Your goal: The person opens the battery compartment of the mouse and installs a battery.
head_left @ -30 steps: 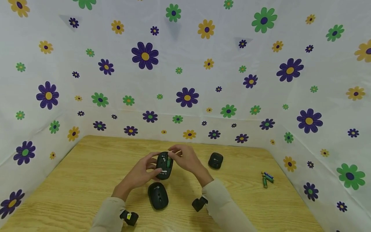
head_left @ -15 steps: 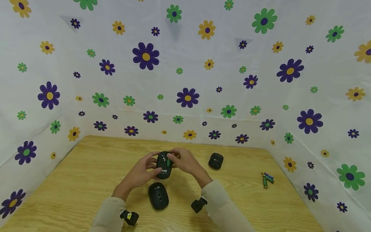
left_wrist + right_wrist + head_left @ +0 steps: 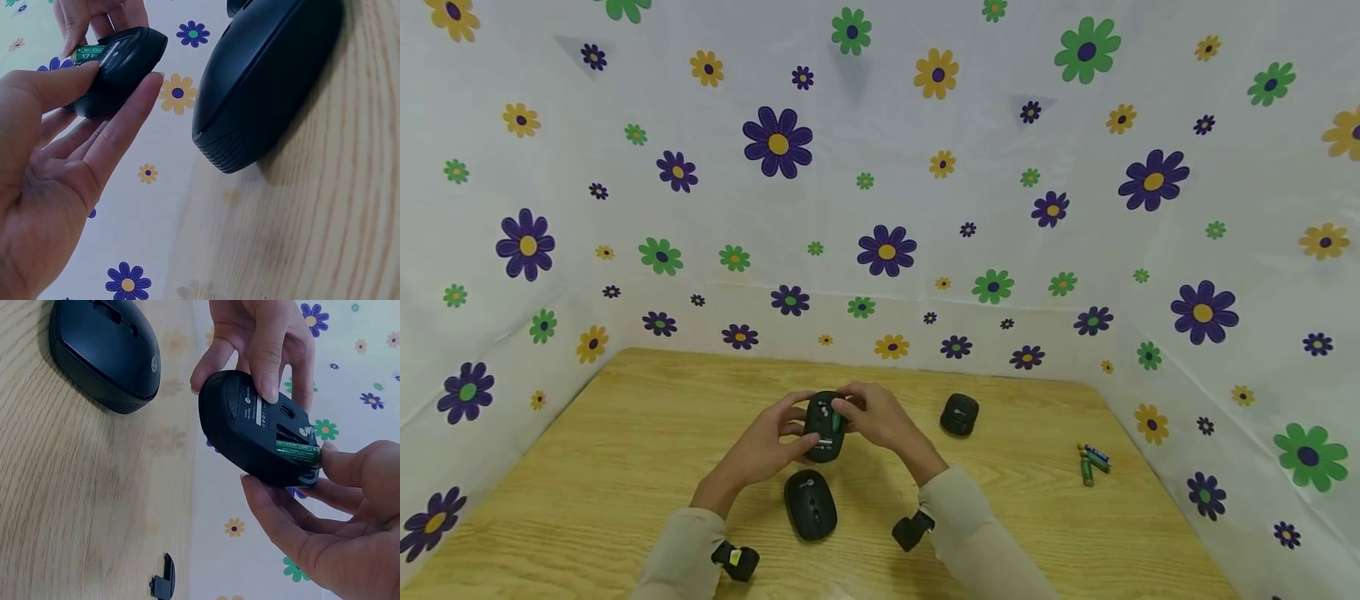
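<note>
My left hand point(image 3: 765, 446) holds a black computer mouse point(image 3: 240, 428) with its underside turned up, thumb on the label side and fingers along the far edge. A green battery point(image 3: 295, 452) lies in the slot of its battery compartment, with another narrow bay beside it. My right hand point(image 3: 880, 412) has its thumb point(image 3: 345, 466) on the battery's end, while its other fingers curl under the mouse's shell. In the left wrist view, the green battery point(image 3: 89, 52) shows between the right thumb and the mouse body. A second black mouse point(image 3: 810, 505) sits upright on the table just in front.
A black curved cover point(image 3: 959, 414) lies on the wooden table point(image 3: 647, 467), right of the hands. Several loose batteries point(image 3: 1093, 460), green and blue, lie near the right edge. Flower-print cloth point(image 3: 887, 167) encloses the back and sides.
My right hand has shifted slightly down, its thumb moving from the mouse's top edge onto the battery end. The left hand and mouse have hardly moved.
</note>
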`<state>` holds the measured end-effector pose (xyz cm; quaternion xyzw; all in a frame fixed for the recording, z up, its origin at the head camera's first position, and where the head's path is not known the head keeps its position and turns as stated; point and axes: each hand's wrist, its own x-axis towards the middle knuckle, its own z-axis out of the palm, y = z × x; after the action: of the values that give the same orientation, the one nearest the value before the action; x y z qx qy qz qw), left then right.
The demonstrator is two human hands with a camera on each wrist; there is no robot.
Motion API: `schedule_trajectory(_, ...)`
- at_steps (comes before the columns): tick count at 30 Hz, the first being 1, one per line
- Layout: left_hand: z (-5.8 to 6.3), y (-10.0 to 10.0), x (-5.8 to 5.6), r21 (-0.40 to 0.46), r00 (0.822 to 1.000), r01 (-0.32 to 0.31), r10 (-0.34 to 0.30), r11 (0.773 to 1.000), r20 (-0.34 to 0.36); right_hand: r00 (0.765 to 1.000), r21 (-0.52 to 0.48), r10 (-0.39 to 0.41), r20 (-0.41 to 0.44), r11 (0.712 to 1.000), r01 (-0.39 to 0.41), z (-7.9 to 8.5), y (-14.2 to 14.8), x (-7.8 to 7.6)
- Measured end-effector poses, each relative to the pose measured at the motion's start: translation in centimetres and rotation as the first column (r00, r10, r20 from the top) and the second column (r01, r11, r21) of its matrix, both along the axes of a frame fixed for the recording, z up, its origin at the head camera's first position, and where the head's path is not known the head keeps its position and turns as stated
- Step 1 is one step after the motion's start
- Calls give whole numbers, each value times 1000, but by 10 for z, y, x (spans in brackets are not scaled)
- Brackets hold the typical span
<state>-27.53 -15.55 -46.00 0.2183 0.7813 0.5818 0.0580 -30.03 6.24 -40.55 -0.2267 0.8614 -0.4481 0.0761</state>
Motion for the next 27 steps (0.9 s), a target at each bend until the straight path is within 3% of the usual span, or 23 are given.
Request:
schedule_trajectory(18,-2,0,0,-13,1000,11,-11,1000,-11,999,-1,-21,-45,1000,21,0,-2,0)
schedule_trajectory(27,-2,3,0,-10,1000,7,-7,1000,10,988,50,-46,-144,997,54,-2,-2,3)
